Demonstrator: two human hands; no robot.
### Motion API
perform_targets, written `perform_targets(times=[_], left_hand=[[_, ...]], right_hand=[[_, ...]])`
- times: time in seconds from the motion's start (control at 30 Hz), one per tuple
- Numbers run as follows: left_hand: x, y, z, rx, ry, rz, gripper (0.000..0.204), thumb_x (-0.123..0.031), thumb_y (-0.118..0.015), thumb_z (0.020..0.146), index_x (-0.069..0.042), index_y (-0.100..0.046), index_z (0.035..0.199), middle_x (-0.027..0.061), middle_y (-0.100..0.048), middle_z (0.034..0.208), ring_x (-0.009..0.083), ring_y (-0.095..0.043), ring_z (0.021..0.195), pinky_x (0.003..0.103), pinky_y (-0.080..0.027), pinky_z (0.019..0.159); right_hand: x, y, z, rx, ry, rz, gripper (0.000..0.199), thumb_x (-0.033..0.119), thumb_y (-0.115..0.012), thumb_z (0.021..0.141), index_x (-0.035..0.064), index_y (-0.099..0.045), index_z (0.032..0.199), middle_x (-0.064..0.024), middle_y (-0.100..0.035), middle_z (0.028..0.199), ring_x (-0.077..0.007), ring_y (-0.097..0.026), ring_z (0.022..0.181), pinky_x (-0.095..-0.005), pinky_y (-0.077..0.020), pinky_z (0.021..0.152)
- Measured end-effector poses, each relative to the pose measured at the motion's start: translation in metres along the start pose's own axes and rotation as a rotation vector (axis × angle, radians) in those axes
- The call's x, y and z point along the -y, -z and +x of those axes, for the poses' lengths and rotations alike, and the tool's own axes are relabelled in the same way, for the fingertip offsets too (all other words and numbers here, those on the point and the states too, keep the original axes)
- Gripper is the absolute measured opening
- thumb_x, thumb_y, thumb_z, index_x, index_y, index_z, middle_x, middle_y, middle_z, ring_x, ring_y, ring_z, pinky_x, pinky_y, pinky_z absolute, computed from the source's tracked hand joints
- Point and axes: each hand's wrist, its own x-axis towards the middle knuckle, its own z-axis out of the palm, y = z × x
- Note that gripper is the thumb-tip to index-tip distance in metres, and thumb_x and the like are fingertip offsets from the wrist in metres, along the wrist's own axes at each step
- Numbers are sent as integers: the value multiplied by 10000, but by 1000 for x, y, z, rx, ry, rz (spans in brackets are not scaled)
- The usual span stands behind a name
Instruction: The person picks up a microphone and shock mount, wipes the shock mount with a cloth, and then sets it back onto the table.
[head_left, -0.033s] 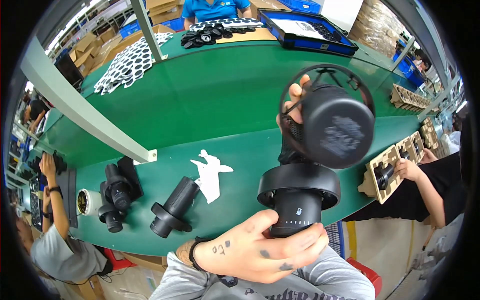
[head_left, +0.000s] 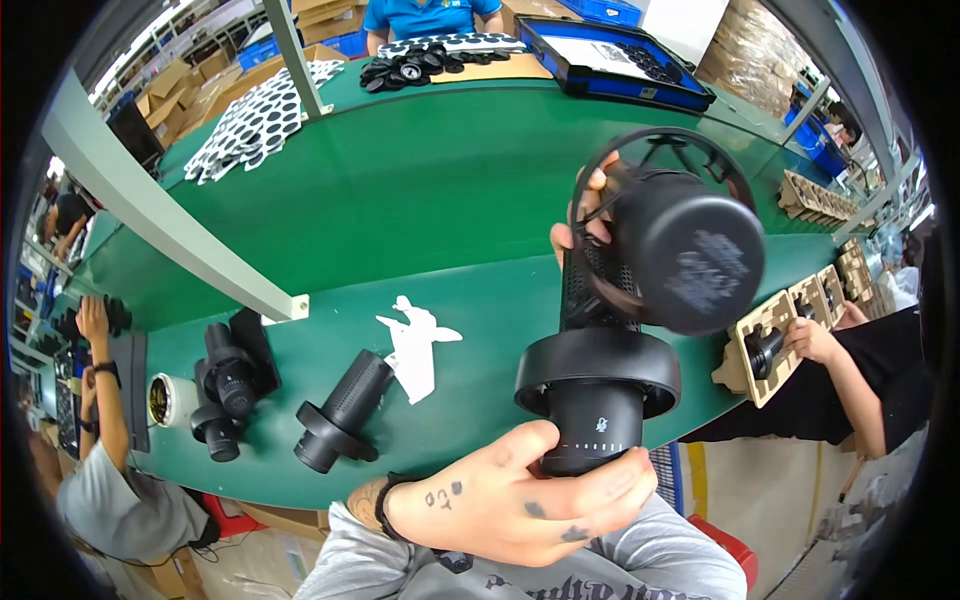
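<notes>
Brown cardboard boxes stacked beyond the green bench's far-left edge.

The left hand grips the bottom of a black round device. The right hand holds its top. Another black tube lies on the green table.

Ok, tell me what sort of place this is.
Probably a factory assembly line: a long green workbench, identical black cylindrical parts laid out, cardboard trays of components, and other workers alongside.
</notes>
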Motion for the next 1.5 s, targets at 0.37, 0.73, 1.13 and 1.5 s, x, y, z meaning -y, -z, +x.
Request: perform_targets(times=[0.37,0.73,1.13,1.5], left_hand=[[-2,-18,-3,-74,-238,-24,158,-215,-595,651,-107,-653,750,60,-599,1131,170,-430,1195,282,-320,651],[-9,-18,2,-93,-205,-136,144,-243,-604,583,-117,-568,522,140,-587,1210,235,-418,1242,324,-401,810],[-3,-13,3,-74,-252,-85,133,-206,-599,624,-82,-627,587,140,-597,1182,287,-397,1278,354,-424,826],[-9,16,-1,-171,96,-559,283,-162,-585,607,35,-647,801,146,-615,939,248,-576,920,335,-454,668]], right_hand=[[-27,-15,-3,184,7,323,428,235,-479,892,74,-445,1288,-46,-546,1077,-150,-495,595,-351,-419,667],[-25,-7,-5,270,10,417,486,300,-573,855,74,-469,1273,-40,-543,1119,-124,-522,686,-351,-432,702],[-10,-2,-7,189,94,286,500,368,-582,860,60,-492,1244,-53,-546,1129,-117,-523,731,-348,-435,700],[75,-47,-37,-213,283,-1851,426,211,-680,829,-15,-574,1174,-52,-601,1067,-129,-559,979,-280,-441,868]])
